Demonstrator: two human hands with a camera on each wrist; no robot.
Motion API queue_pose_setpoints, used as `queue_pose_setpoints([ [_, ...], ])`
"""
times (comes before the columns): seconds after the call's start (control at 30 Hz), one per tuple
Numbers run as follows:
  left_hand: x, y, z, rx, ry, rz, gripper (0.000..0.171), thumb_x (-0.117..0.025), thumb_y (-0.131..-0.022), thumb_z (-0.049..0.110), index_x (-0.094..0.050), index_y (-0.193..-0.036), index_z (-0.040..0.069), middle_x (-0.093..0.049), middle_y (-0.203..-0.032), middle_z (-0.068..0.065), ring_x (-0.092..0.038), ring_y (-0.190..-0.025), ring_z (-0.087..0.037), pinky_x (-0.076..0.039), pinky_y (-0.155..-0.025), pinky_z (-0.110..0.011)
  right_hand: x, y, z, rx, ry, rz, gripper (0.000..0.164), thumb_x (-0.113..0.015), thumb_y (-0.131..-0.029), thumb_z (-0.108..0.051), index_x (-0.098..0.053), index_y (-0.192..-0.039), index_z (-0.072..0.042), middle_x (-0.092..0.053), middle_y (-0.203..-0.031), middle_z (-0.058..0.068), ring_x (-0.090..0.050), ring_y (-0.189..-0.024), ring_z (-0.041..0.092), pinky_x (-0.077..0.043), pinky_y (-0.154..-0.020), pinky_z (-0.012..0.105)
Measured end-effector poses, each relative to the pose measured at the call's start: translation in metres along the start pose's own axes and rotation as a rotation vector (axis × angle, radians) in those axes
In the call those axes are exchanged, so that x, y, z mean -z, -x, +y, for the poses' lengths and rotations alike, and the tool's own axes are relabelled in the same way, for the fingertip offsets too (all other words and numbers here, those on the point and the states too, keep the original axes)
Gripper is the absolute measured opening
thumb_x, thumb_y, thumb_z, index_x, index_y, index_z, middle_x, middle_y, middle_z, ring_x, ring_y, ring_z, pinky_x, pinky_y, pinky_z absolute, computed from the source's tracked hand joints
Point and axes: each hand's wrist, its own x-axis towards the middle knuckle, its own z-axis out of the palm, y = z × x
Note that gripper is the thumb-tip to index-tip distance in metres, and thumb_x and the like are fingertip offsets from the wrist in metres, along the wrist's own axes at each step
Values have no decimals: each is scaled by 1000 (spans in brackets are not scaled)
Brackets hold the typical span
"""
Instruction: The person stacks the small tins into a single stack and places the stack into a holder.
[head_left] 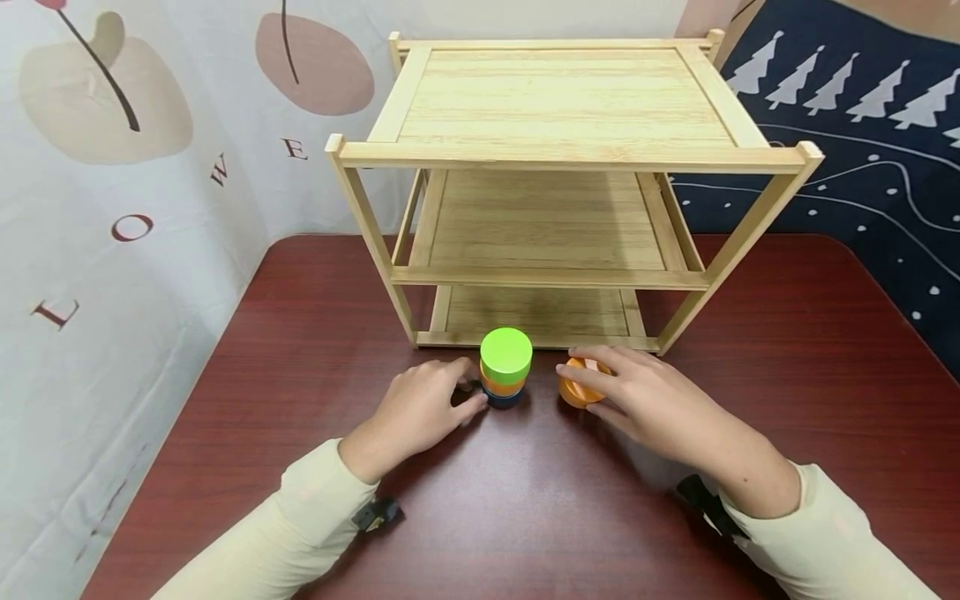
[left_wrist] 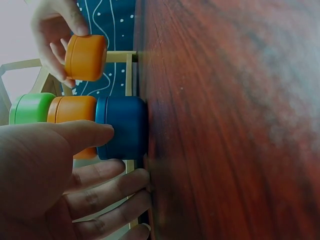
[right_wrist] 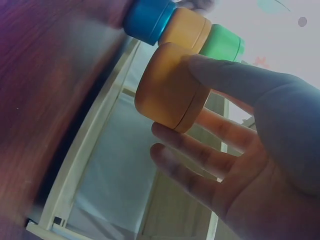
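Observation:
Three small round lidded jars stand stacked before the rack: a blue jar at the bottom, an orange one in the middle and a green one on top. At the stack's left side is my left hand, its thumb overlapping the blue jar in the left wrist view and its fingers loosely extended. To the right of the stack, my right hand pinches a second orange jar between thumb and fingers. That jar is raised off the table, and the lower fingers are spread away from it.
A light wooden rack with three shelves stands just behind the stack on the dark red table. Patterned cloth hangs at the left and back, with a navy tree-print cloth on the right.

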Motion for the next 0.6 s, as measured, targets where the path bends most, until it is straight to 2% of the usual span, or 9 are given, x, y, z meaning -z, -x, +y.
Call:
queue_pose_setpoints([
  [0.33,0,0,0,9,1,-8,26,-73,-88,42,-68,-104,22,-73,-95,5,-71,-92,-23,-55,-70,-50,8,1,-4,12,3,19,58,-83,-80,-11,-64,-134,-19,-62,-133,8,-62,-118,31,-52,-94,50],
  [0.6,0,0,1,11,0,-9,26,-73,-88,41,-68,-104,22,-73,-95,6,-71,-92,-23,-55,-70,-49,12,3,-8,43,-11,65,60,-84,-79,-11,-63,-135,-19,-63,-132,10,-63,-118,32,-52,-94,52],
])
